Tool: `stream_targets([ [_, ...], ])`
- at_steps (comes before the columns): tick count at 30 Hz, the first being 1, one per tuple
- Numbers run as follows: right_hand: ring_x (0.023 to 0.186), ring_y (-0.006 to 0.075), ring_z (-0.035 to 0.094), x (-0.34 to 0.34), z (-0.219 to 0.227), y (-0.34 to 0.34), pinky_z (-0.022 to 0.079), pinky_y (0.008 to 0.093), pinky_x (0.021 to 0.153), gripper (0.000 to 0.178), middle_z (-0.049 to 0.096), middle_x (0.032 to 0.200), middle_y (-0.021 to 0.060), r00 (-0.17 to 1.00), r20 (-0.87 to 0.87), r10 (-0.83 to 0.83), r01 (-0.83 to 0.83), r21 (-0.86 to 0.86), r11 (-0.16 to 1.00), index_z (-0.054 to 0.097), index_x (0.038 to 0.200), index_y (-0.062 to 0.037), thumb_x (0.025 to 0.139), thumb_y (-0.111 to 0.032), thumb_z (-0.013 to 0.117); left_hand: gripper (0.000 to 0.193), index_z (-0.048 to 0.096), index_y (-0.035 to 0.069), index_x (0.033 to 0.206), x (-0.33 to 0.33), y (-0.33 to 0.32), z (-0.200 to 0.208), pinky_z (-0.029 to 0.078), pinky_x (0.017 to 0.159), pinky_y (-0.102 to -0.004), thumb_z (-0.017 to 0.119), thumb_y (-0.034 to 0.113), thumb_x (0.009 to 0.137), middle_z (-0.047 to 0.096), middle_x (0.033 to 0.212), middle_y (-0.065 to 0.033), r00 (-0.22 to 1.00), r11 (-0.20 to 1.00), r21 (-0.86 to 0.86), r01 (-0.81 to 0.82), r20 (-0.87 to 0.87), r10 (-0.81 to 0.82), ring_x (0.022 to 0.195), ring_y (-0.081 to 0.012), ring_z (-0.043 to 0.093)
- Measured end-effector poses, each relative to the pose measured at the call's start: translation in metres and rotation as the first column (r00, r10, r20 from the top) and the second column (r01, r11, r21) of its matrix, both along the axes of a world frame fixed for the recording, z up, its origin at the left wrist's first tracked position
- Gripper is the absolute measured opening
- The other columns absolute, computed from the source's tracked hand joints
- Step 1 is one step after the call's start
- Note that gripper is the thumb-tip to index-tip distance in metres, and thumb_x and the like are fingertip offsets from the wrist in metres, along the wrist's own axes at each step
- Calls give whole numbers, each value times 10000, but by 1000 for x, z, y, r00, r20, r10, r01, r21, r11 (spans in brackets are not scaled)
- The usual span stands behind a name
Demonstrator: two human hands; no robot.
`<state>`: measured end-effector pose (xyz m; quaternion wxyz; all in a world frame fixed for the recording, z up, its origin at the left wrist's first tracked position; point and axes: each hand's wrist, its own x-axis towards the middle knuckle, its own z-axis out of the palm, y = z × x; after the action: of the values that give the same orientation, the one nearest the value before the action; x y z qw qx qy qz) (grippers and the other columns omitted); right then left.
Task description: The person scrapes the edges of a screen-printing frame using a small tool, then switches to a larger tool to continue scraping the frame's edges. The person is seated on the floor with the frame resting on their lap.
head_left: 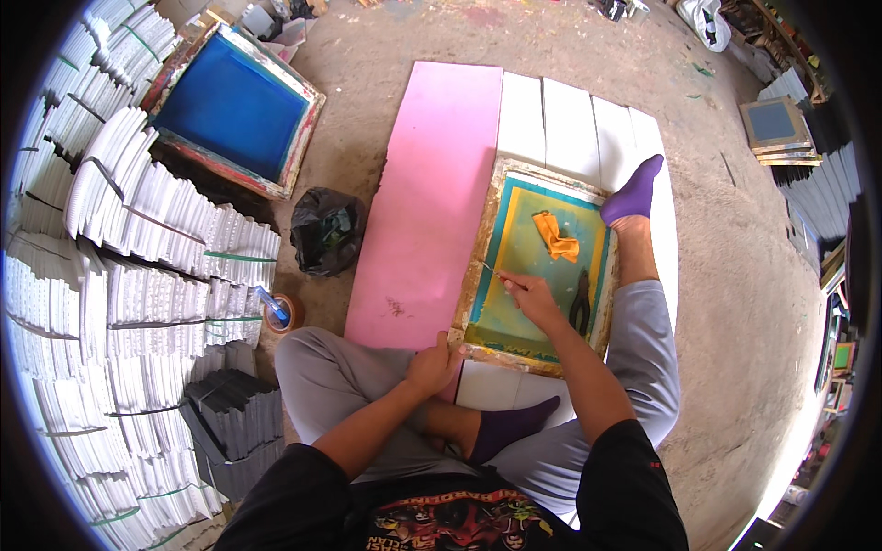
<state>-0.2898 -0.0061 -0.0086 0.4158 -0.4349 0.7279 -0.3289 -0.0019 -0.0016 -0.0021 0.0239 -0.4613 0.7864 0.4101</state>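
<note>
A screen printing frame (478,298) with worn wooden edges lies in front of me, its mesh green with a yellow and blue border. My left hand (432,366) is closed on the frame's near left corner. My right hand (531,296) is above the mesh, pinching a thin, pointed tool (491,269) whose tip reaches the left wooden bar. Its exact kind is too small to tell. On the mesh rest a crumpled orange cloth (557,237) and, by the right side, dark pliers (580,303).
Beneath the frame are pink (427,184) and white boards (570,129). A black plastic bag (327,231) and a tape roll (284,313) sit left, beside tall paper stacks (156,294). A blue screen frame (234,103) leans behind. My right foot (634,190) touches the frame's far right corner.
</note>
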Motion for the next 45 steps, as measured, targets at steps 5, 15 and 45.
stream_targets([
  [5,671,179,636,12,9,5,515,330,640,317,692,811,28,956,-293,9,-69,-195,978,703,1318,-174,1023,-260,625,537,419,-11,1170,2,0,-1,522,660,-610,375,516,1075,671,767,-313,1000,1000,6,-7,-5,7,752,-514,678],
  [15,459,66,411,-11,56,-30,308,242,398,313,548,702,-9,808,531,-254,-15,450,893,691,1344,-192,1066,-272,571,537,431,-4,1157,4,3,-3,516,648,-622,383,523,1072,665,752,-312,999,999,-13,-29,-42,29,721,-520,672],
  [45,930,355,713,12,76,-12,564,480,795,289,749,1023,137,830,-547,108,-65,97,993,723,1257,-275,1004,-307,588,542,418,-11,1179,-1,-2,5,518,667,-626,379,519,1074,673,783,-316,1000,999,48,-4,-1,4,748,-525,675],
])
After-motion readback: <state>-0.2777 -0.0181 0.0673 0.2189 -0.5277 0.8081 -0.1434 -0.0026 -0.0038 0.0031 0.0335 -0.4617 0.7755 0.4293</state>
